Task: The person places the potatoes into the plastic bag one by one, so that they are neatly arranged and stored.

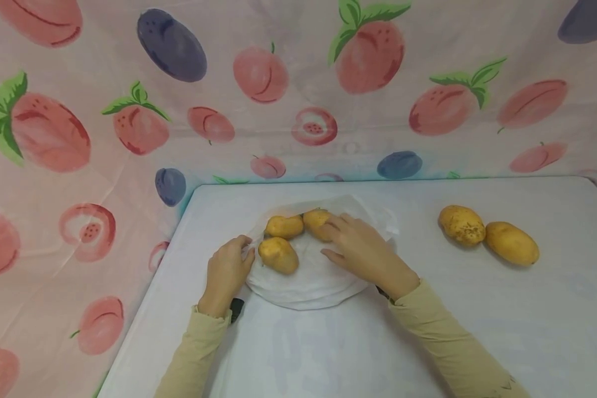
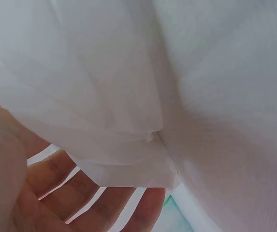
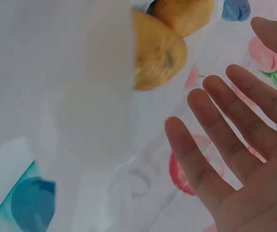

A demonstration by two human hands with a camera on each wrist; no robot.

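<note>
Head view: rearmost potato point(image 1: 314, 221) partly hidden by right hand point(image 1: 359, 246).

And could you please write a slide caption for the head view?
Left hand and right hand at a white bag with three potatoes, two more potatoes at right.

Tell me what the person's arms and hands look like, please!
The left sleeve and right sleeve are long, tan and wrinkly. A small black piece peeks out by the left cuff, another black piece by the right cuff. The left hand and right hand wear no gloves.
</note>
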